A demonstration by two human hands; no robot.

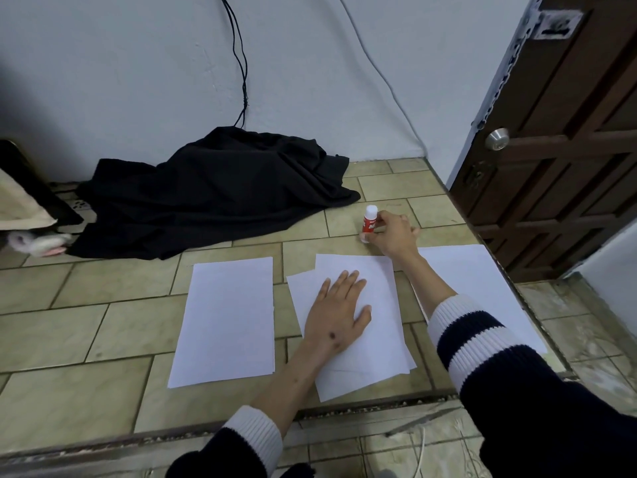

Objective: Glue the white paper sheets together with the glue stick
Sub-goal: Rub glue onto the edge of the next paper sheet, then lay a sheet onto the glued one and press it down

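A red glue stick with a white cap stands upright on the tiled floor, just beyond the papers. My right hand pinches its body with thumb and fingers. In the middle lies a small pile of overlapping white sheets, slightly askew. My left hand rests flat on that pile with straight fingers. A separate white sheet lies to the left. Another white sheet lies to the right, partly hidden under my right forearm.
A heap of black cloth lies against the wall beyond the papers, with black cables hanging above it. A brown door stands at the right. A floor step edge runs just in front of the papers.
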